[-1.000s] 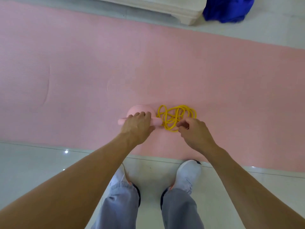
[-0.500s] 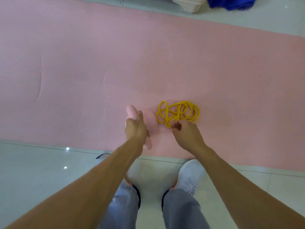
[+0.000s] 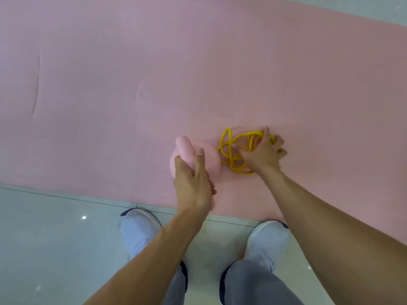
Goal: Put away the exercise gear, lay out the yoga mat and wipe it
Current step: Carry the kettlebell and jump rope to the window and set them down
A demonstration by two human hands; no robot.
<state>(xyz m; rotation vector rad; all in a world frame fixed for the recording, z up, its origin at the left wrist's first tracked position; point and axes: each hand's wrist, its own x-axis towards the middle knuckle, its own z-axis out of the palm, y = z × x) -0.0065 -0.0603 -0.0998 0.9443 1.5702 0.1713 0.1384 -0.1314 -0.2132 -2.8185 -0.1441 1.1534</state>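
A pink yoga mat [image 3: 154,73] lies unrolled across the floor. Near its front edge sits a pink kettlebell [image 3: 211,164]; my left hand [image 3: 192,183] grips its handle, which points away from me. Right of it lies a tangled yellow rope [image 3: 231,150]. My right hand [image 3: 263,153] reaches over the tangle, its fingers curled into the yellow loops, with part of the rope hidden under the hand.
Pale grey floor tiles [image 3: 55,238] run along the mat's near edge, where my two white shoes [image 3: 138,230] stand. A strip of floor [image 3: 363,7] shows beyond the mat at the top right.
My right hand has moved forward from the rope's near edge over the tangle and closed into its loops. My left hand keeps its grip on the kettlebell handle. The view has tilted downward.
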